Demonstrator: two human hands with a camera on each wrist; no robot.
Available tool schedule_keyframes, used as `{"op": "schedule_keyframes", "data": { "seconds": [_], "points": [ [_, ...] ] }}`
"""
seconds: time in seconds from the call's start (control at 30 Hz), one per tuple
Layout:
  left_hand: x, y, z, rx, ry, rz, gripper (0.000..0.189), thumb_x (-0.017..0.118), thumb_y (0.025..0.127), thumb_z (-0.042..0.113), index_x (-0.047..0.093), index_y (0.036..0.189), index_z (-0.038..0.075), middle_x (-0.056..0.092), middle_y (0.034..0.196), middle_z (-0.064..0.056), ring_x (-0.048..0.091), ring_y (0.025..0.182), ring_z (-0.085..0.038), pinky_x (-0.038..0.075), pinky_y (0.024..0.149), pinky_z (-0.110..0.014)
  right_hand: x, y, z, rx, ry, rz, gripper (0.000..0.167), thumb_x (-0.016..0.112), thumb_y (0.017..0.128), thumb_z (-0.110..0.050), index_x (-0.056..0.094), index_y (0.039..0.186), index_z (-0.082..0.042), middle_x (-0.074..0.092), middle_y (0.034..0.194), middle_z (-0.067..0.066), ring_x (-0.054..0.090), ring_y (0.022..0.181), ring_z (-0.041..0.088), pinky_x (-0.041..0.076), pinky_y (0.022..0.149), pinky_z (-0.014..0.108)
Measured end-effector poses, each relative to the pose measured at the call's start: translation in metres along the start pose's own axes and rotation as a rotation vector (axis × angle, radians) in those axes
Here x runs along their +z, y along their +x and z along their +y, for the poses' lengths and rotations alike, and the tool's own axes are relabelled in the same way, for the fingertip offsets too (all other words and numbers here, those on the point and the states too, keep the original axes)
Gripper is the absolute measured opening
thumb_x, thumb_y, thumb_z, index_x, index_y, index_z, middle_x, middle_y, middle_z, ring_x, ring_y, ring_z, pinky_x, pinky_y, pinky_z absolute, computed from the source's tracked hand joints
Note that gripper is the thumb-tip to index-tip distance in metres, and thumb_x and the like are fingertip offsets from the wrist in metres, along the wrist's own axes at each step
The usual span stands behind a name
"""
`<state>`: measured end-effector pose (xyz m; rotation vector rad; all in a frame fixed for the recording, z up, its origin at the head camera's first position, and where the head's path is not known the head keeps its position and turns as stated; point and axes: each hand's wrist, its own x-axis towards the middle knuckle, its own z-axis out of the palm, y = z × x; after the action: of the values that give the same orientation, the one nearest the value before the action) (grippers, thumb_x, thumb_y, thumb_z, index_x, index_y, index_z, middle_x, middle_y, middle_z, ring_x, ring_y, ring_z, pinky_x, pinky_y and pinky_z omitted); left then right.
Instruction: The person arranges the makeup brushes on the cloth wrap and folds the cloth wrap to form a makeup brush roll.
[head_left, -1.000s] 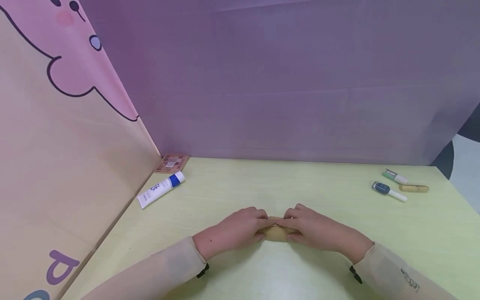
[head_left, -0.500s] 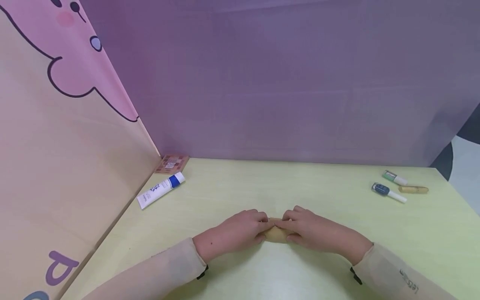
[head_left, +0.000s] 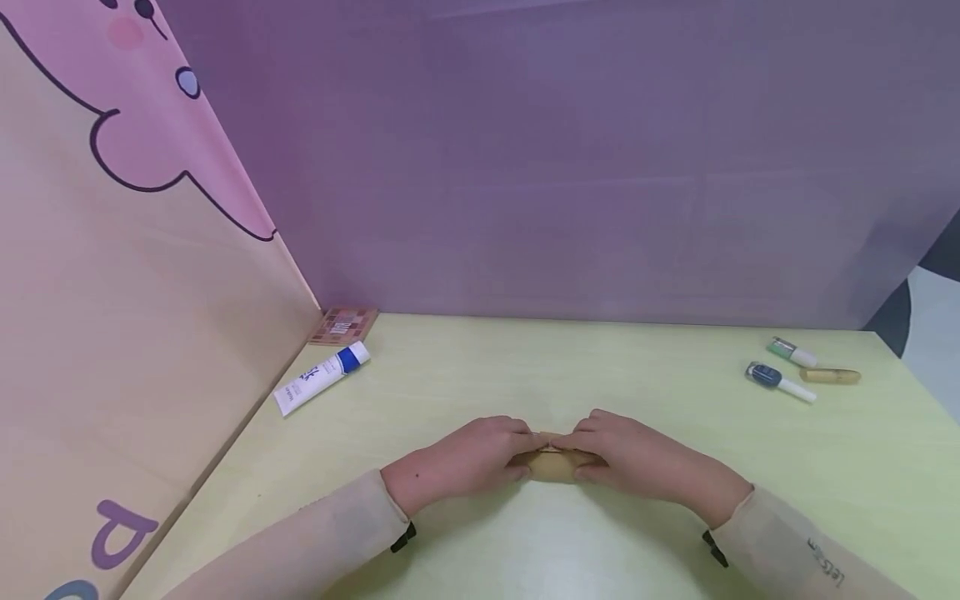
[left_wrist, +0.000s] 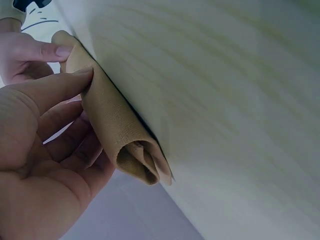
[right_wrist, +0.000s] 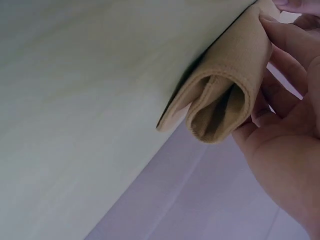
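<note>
A tan cloth (head_left: 553, 468) lies rolled up on the table near its front middle. My left hand (head_left: 483, 456) holds its left part, and my right hand (head_left: 637, 458) grips the right part. Both index fingers meet over the top of the roll in the head view. From the left wrist, the cloth roll (left_wrist: 112, 117) shows a coiled end with a flat flap beside it, the thumb pressing its near side. The right wrist view shows the cloth's other end (right_wrist: 232, 70), a loose open coil with a flap along the table, fingers curled behind it.
A white tube (head_left: 318, 381) with a blue band and a red-brown checked flat box (head_left: 343, 327) lie at the back left. Two nail polish bottles (head_left: 765, 375) and a short tan stick (head_left: 830, 377) lie at the back right. A purple partition (head_left: 570, 167) stands behind the table.
Both hands stay on the rolled cloth with only slight finger shifts along its top. The head view tilts a little; other objects keep their places.
</note>
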<state>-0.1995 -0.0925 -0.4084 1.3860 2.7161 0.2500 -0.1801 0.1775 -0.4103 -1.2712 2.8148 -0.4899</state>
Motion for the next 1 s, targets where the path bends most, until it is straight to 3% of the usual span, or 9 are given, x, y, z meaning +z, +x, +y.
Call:
{"op": "schedule_keyframes", "data": {
  "seconds": [0.2, 0.33, 0.47, 0.8, 1.0],
  "points": [
    [-0.0031, -0.0014, 0.0019, -0.003, -0.010, -0.021, 0.054, 0.076, 0.101, 0.021, 0.061, 0.153, 0.018, 0.078, 0.121, 0.001, 0.071, 0.106, -0.010, 0.059, 0.095, -0.022, -0.0027, -0.0002, -0.0025, -0.009, -0.012, -0.001, 0.048, 0.080, 0.097, -0.018, 0.070, 0.144, -0.021, 0.074, 0.109, -0.010, 0.057, 0.097, 0.007, 0.054, 0.083, 0.024],
    [-0.0061, -0.0058, 0.0054, 0.013, 0.006, -0.034, 0.053, 0.074, 0.103, 0.025, 0.060, 0.154, 0.022, 0.076, 0.134, 0.003, 0.073, 0.120, -0.011, 0.058, 0.105, -0.025, -0.0022, -0.0005, -0.0045, -0.008, -0.025, -0.005, 0.049, 0.079, 0.098, -0.018, 0.068, 0.146, -0.020, 0.072, 0.107, -0.010, 0.054, 0.095, 0.006, 0.053, 0.081, 0.023],
    [-0.0068, -0.0082, 0.0086, 0.024, 0.049, -0.047, 0.052, 0.073, 0.104, 0.027, 0.061, 0.153, 0.017, 0.071, 0.145, -0.001, 0.068, 0.135, -0.016, 0.055, 0.113, -0.027, -0.0003, -0.0003, -0.0031, -0.028, -0.048, 0.018, 0.047, 0.079, 0.097, -0.017, 0.070, 0.143, -0.016, 0.070, 0.104, -0.010, 0.051, 0.092, 0.005, 0.051, 0.079, 0.021],
    [-0.0020, -0.0087, 0.0058, -0.028, -0.015, -0.062, 0.053, 0.073, 0.104, 0.029, 0.060, 0.153, 0.015, 0.067, 0.146, 0.000, 0.064, 0.132, -0.016, 0.054, 0.112, -0.027, 0.0032, -0.0011, 0.0000, -0.063, -0.030, 0.062, 0.047, 0.083, 0.094, -0.015, 0.073, 0.139, -0.022, 0.074, 0.103, -0.010, 0.055, 0.090, 0.005, 0.052, 0.078, 0.021],
    [-0.0003, -0.0051, 0.0049, -0.037, -0.011, -0.066, 0.054, 0.071, 0.105, 0.029, 0.058, 0.155, 0.014, 0.065, 0.148, 0.000, 0.063, 0.132, -0.018, 0.054, 0.110, -0.028, 0.0009, 0.0015, -0.0021, -0.041, -0.042, 0.017, 0.041, 0.079, 0.098, -0.016, 0.073, 0.138, -0.019, 0.068, 0.102, -0.010, 0.048, 0.088, 0.004, 0.049, 0.076, 0.019]
  ]
}}
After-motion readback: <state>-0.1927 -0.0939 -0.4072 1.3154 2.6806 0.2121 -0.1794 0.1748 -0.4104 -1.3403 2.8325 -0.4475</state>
